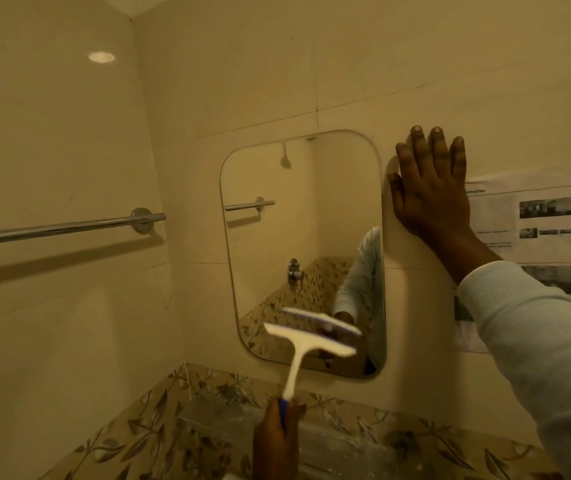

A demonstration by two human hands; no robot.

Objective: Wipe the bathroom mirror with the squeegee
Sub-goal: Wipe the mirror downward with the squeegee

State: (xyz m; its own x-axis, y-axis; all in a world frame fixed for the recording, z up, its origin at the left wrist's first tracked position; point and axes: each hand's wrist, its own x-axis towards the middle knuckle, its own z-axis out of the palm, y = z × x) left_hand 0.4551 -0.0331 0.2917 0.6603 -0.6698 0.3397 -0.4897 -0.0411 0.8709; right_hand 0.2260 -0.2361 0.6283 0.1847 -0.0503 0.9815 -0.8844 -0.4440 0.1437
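Holding the squeegee point(303, 349) by the low, blue end of its handle, our left hand point(277, 441) wraps its fingers round the grip at the bottom of the view. The white T-shaped blade lies across the lower part of the mirror point(287, 237), tilted down to the right. It is blurred, with its reflection just above it, so we judge the edge to be at or very near the glass, but we cannot tell whether it touches.

Our right hand point(429, 192) lies flat on the wall just beside the mirror's right edge, fingers straight and spread, holding nothing. Its wrist overlaps the edge of a printed sheet point(554, 230) stuck to the wall. A towel rail point(62, 227) runs along the left wall.

We judge the squeegee to be light moulded plastic, stiff in the handle, with a softer wiping lip that needs even pressure to stay flush. A grip this far down gives reach but little leverage; a hold nearer the T would steady the blade. The mirror looks frameless, rigid and fragile at its rounded edges, so pressure should be moderate and square to the glass.
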